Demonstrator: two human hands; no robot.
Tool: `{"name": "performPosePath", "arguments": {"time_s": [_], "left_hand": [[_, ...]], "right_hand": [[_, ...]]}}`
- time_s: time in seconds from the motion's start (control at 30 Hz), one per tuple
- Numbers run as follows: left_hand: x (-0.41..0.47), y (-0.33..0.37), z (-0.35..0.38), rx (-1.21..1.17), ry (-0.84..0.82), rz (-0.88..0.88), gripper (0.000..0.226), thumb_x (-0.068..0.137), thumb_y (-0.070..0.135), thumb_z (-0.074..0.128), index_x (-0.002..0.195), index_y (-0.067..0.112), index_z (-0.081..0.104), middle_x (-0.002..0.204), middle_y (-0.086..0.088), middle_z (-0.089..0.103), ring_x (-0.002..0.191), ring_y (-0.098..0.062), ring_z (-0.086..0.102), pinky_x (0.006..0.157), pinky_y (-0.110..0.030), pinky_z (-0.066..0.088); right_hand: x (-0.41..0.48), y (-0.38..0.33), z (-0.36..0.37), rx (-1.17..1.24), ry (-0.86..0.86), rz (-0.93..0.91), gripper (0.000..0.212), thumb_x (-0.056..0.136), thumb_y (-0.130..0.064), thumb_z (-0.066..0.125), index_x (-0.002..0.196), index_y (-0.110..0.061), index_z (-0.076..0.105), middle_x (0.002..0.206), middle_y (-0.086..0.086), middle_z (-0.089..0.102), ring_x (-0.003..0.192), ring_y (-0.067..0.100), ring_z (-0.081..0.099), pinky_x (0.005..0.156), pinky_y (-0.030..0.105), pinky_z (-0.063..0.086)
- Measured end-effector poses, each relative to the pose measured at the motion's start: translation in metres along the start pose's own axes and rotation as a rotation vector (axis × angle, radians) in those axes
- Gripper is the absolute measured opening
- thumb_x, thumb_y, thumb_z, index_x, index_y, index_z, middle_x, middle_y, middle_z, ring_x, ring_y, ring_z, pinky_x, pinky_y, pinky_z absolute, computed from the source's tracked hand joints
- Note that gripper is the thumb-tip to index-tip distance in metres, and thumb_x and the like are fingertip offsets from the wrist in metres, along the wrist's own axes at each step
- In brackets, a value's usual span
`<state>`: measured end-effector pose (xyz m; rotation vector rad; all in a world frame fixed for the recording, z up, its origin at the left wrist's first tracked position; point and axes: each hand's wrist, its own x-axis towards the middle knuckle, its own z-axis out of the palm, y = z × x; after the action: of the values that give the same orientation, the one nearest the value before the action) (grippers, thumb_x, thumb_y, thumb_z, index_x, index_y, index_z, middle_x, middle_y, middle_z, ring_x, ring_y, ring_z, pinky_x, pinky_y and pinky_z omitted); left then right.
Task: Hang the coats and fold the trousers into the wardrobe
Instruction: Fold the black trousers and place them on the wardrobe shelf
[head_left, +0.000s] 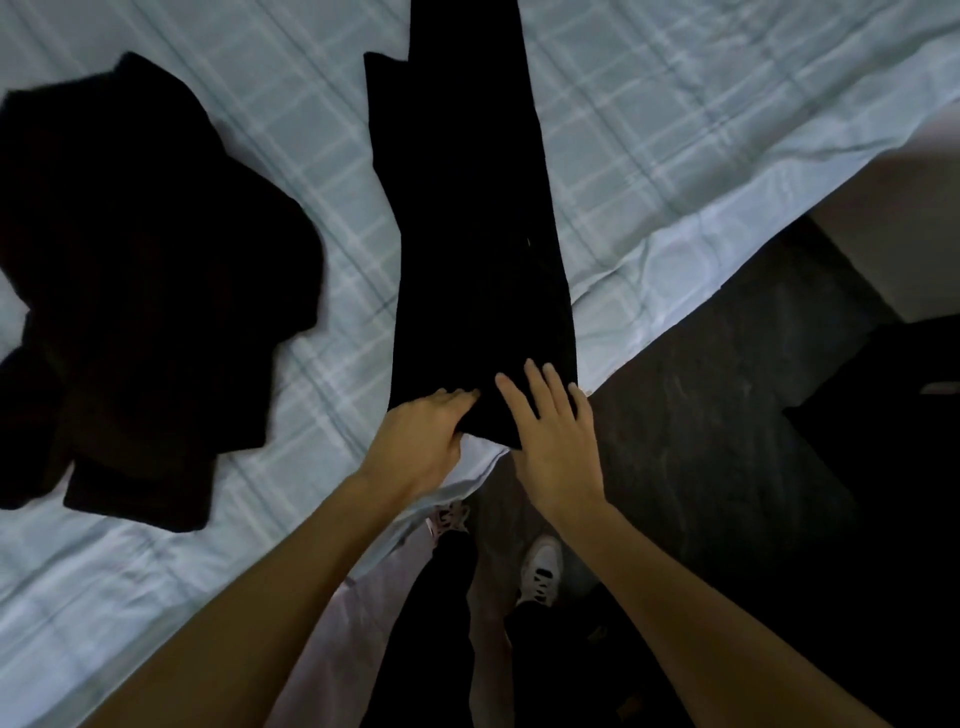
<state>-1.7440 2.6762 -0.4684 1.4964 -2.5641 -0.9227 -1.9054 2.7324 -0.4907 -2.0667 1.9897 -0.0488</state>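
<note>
Black trousers (467, 218) lie stretched out lengthwise on the bed, folded leg on leg, their near end at the bed's corner. My left hand (421, 441) grips that near end at its left corner, fingers curled over the cloth edge. My right hand (550, 436) lies flat on the near end to the right, fingers straight and spread. A second black garment (140, 291) lies crumpled on the bed to the left, apart from both hands.
The bed carries a pale blue checked sheet (675, 130); its edge runs diagonally from lower left to upper right. Dark floor (701, 415) lies to the right, with a dark object (893, 415) on it. My white shoes (543, 566) stand below the hands.
</note>
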Motion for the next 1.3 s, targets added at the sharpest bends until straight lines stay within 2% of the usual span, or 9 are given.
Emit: {"name": "performPosePath", "arguments": {"time_s": [0.17, 0.33, 0.6, 0.7, 0.87, 1.0, 1.1, 1.2, 1.3], "left_hand": [[-0.021, -0.003, -0.019, -0.1, -0.187, -0.045, 0.04, 0.082, 0.024, 0.04, 0.117, 0.018, 0.06, 0.1, -0.006, 0.068, 0.086, -0.025, 0.063, 0.069, -0.038, 0.051], [-0.018, -0.001, -0.045, -0.195, -0.402, -0.096, 0.022, 0.093, 0.02, 0.051, 0.11, 0.013, 0.063, 0.106, -0.006, 0.067, 0.092, -0.02, 0.061, 0.072, -0.028, 0.046], [0.075, -0.003, -0.132, -0.166, -0.254, -0.135, 0.023, 0.09, 0.022, 0.057, 0.111, 0.022, 0.066, 0.106, -0.002, 0.067, 0.096, -0.022, 0.061, 0.08, -0.031, 0.05], [0.123, -0.01, -0.151, -0.004, 0.003, -0.127, 0.026, 0.089, 0.026, 0.057, 0.113, 0.024, 0.065, 0.106, -0.004, 0.067, 0.095, -0.026, 0.061, 0.078, -0.036, 0.05], [0.165, -0.026, -0.141, 0.049, 0.534, -0.149, 0.026, 0.09, 0.011, 0.058, 0.116, 0.007, 0.061, 0.106, -0.016, 0.061, 0.093, -0.03, 0.059, 0.084, -0.039, 0.046], [0.146, -0.039, -0.09, 0.16, 0.412, -0.047, 0.034, 0.094, 0.02, 0.049, 0.125, 0.005, 0.054, 0.121, -0.017, 0.057, 0.115, -0.032, 0.052, 0.1, -0.045, 0.04], [0.118, -0.051, -0.047, 0.228, 0.156, -0.032, 0.061, 0.094, 0.047, 0.037, 0.142, 0.009, 0.037, 0.147, -0.017, 0.037, 0.139, -0.028, 0.027, 0.113, -0.047, 0.02], [0.116, -0.062, -0.022, 0.268, 0.016, -0.005, 0.099, 0.075, 0.075, 0.048, 0.149, 0.016, 0.022, 0.155, -0.018, 0.018, 0.144, -0.028, 0.01, 0.114, -0.054, 0.014], [0.142, -0.077, -0.019, 0.336, -0.032, -0.01, 0.129, 0.048, 0.079, 0.067, 0.149, 0.015, 0.02, 0.153, -0.021, 0.022, 0.142, -0.031, 0.016, 0.111, -0.057, 0.017]], "right_hand": [[-0.009, -0.005, -0.028, 0.116, -0.012, -0.085, 0.057, 0.057, -0.009, 0.072, 0.112, -0.018, 0.062, 0.108, 0.004, 0.066, 0.102, 0.025, 0.062, 0.09, 0.04, 0.046], [0.0, -0.013, -0.059, 0.222, -0.232, -0.049, 0.04, 0.064, -0.015, 0.056, 0.103, -0.024, 0.062, 0.075, -0.001, 0.066, 0.068, 0.024, 0.063, 0.068, 0.032, 0.048], [0.096, -0.004, -0.117, 0.186, -0.133, 0.006, 0.044, 0.07, -0.02, 0.065, 0.114, -0.022, 0.06, 0.085, 0.001, 0.07, 0.078, 0.023, 0.065, 0.08, 0.034, 0.044], [0.147, 0.003, -0.123, 0.127, 0.077, 0.048, 0.048, 0.074, -0.016, 0.067, 0.12, -0.017, 0.058, 0.093, 0.007, 0.068, 0.084, 0.027, 0.064, 0.087, 0.04, 0.043], [0.196, 0.008, -0.106, 0.093, 0.349, -0.001, 0.049, 0.087, -0.012, 0.055, 0.135, -0.013, 0.047, 0.135, 0.015, 0.049, 0.13, 0.031, 0.041, 0.108, 0.049, 0.03], [0.179, 0.014, -0.062, 0.024, 0.064, -0.09, 0.052, 0.085, -0.02, 0.061, 0.135, -0.015, 0.049, 0.139, 0.014, 0.049, 0.134, 0.033, 0.038, 0.109, 0.051, 0.031], [0.164, 0.024, -0.035, -0.035, -0.13, 0.016, 0.048, 0.092, -0.035, 0.04, 0.135, -0.017, 0.051, 0.137, 0.011, 0.053, 0.13, 0.035, 0.044, 0.102, 0.052, 0.038], [0.167, 0.028, -0.021, -0.066, -0.212, 0.065, 0.055, 0.092, -0.04, 0.026, 0.134, -0.015, 0.051, 0.134, 0.01, 0.055, 0.128, 0.036, 0.046, 0.098, 0.055, 0.04], [0.176, 0.029, -0.018, -0.057, -0.153, 0.064, 0.053, 0.095, -0.036, 0.026, 0.137, -0.011, 0.047, 0.139, 0.013, 0.051, 0.133, 0.035, 0.04, 0.105, 0.054, 0.034]]}}
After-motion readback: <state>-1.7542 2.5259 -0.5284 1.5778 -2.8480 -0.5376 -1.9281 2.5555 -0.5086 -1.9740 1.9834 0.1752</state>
